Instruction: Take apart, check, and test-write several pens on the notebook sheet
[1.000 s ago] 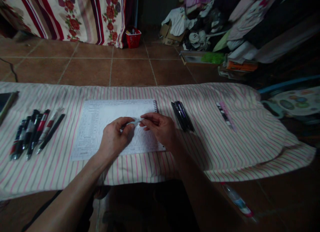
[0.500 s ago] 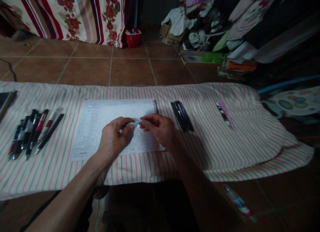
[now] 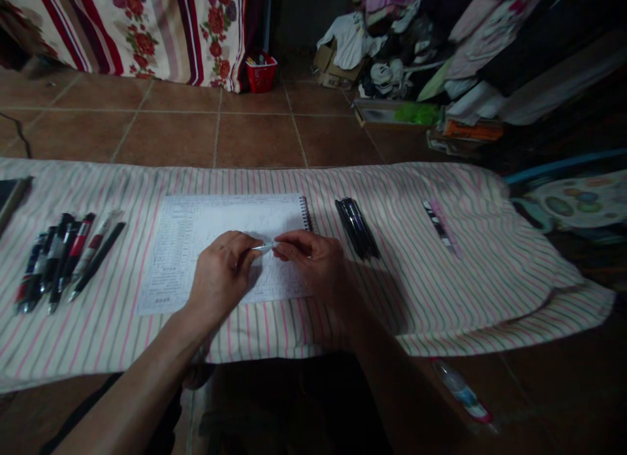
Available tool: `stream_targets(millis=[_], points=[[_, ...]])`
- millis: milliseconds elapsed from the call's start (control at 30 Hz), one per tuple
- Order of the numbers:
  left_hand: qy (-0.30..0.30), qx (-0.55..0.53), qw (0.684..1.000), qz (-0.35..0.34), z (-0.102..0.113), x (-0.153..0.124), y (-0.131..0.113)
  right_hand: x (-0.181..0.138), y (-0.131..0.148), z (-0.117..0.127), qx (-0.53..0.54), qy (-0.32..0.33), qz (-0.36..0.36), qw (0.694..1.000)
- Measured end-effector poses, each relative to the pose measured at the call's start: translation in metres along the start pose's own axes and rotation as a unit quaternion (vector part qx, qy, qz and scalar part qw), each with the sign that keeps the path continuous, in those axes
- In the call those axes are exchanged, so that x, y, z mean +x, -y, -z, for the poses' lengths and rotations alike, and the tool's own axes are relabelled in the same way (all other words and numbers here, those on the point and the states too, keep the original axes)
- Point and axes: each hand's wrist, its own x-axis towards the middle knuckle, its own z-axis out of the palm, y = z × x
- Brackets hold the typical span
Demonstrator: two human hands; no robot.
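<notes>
Above a spiral-bound notepad [image 3: 230,213] with printed and handwritten sheets, my two hands meet at a slim, pale pen [image 3: 263,247]. My left hand [image 3: 223,266] pinches one end between thumb and fingers. At the other end, the fingertips of my right hand [image 3: 316,256] are closed. Much of the pen is hidden by my fingers. Right of the notepad lies a group of dark pens [image 3: 356,228]. Several red, black and silver pens [image 3: 73,252] lie side by side at the left.
A striped cloth [image 3: 441,298] covers the low table. Towards its right lie a pink and a black-and-white pen [image 3: 441,228]. A dark flat object [image 3: 12,197] sits at the left edge. On the floor are a plastic bottle [image 3: 463,390] and a red basket [image 3: 261,71].
Both hands stay over the notepad. My left hand has shifted slightly left and its grip has turned, so more of the pen shows between my fingers.
</notes>
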Motion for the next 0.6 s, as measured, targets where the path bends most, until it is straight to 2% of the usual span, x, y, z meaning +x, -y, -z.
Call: stream_targets(millis=[133, 300, 600], points=[[-0.006, -0.002, 1.0, 0.009, 0.002, -0.002, 0.001, 0.0, -0.001, -0.004, -0.009, -0.013, 0.028, 0.999], [0.034, -0.006, 0.999, 0.033, 0.006, 0.002, 0.005, 0.001, -0.001, -0.004, -0.08, -0.02, 0.108, 0.991], [0.091, -0.02, 0.996, 0.014, 0.0, 0.001, 0.012, 0.001, -0.012, 0.002, -0.054, 0.035, 0.067, 0.996]])
